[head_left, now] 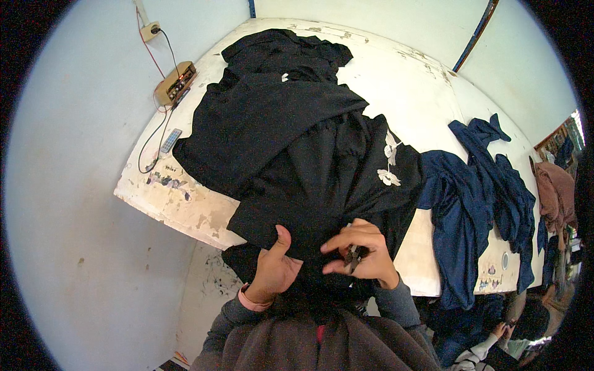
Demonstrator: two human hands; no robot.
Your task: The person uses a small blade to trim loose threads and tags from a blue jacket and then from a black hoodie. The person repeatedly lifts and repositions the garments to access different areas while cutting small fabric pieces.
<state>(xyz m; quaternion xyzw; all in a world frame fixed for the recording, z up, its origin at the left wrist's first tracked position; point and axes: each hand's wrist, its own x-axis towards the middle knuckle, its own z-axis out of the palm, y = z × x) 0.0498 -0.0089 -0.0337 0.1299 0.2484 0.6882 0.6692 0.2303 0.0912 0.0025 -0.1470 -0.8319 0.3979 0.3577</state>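
Note:
A black garment (309, 179) with white flower embroidery (388, 177) at its right side lies spread before me, its near edge hanging over the table edge. At that edge is my left hand (275, 272). Its thumb is stretched out and lifted off the cloth, while its fingers go out of sight under the fabric. Close by on the right, my right hand (371, 250) is closed around small dark metal thread snips (352, 256), mostly covered by the palm. Its thumb and forefinger point left over the black cloth, with a gap between their tips.
The white worn table (396, 80) meets a pale wall on the left. A brown box-shaped device (175, 83) with wires and a remote control (171, 141) rest there. Dark blue garments (461, 210) drape over the right edge. Another person's hands (502, 331) show at lower right.

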